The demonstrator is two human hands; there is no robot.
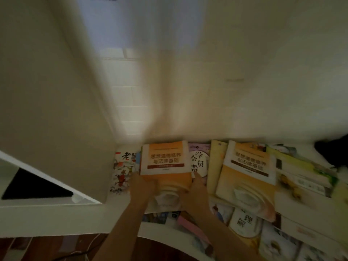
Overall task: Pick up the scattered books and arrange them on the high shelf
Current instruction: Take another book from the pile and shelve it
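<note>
An orange and white book (pixel 165 162) lies face up among scattered books on a white surface. My left hand (pixel 142 185) grips its lower left edge. My right hand (pixel 195 187) holds its lower right side, with the forefinger stretched up along the right edge. A second copy of the same orange book (pixel 248 178) lies to the right. Under and around them are a comic-style book (pixel 122 166), a purple book with a white disc (pixel 199 162) and several more. The image is blurred by motion.
A cream cabinet side panel (pixel 56 110) rises at left, with a white ledge (pixel 47 206) and a dark opening (pixel 35 185) below it. A pale wall (pixel 244 72) stands behind the books. Dark wooden floor (pixel 56 247) with cables shows at bottom left.
</note>
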